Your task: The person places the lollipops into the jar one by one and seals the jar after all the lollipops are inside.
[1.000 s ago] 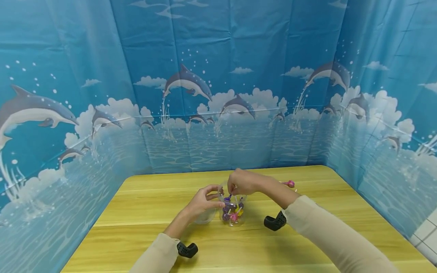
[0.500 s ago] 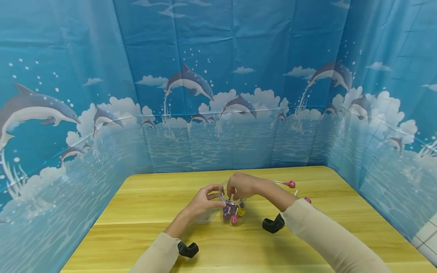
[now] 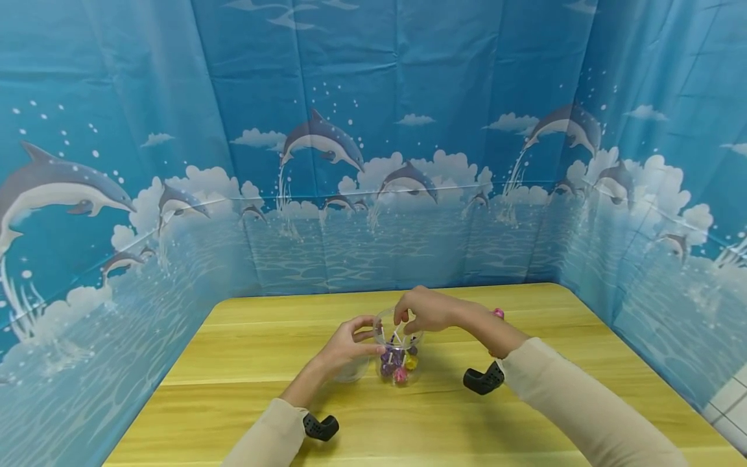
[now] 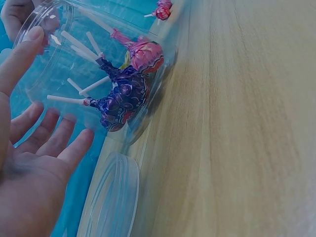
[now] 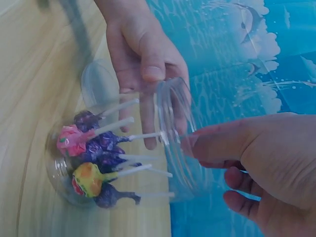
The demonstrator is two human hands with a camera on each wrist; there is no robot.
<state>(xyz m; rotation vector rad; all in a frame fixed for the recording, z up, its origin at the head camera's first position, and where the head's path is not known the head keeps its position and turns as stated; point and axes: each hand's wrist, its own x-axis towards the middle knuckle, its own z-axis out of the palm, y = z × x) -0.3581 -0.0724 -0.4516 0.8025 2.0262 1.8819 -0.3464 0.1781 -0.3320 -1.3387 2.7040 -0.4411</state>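
Observation:
A clear plastic jar [image 3: 399, 347] stands upright on the table with several wrapped lollipops inside, sticks pointing up. Purple lollipops [image 4: 126, 94], a pink lollipop [image 5: 73, 140] and a yellow one [image 5: 88, 178] show through its wall. My left hand [image 3: 344, 347] holds the jar at its rim from the left, thumb in front and fingers behind. Over the mouth is my right hand [image 3: 430, 310], its thumb and index finger bent and apart just above the sticks, with no lollipop between them. Beside the jar, below my left hand, lies a round translucent lid [image 4: 116, 197].
Beyond my right forearm a pink lollipop [image 3: 498, 313] lies on the wooden table [image 3: 233, 363], partly hidden by the arm. Black wrist mounts [image 3: 483, 379] hang under both wrists. A blue dolphin-print curtain [image 3: 373, 246] stands along the table's back and sides.
My right hand lowered a purple lollipop into the jar, let go of it and rose slightly to the right. The left hand has stayed at the rim.

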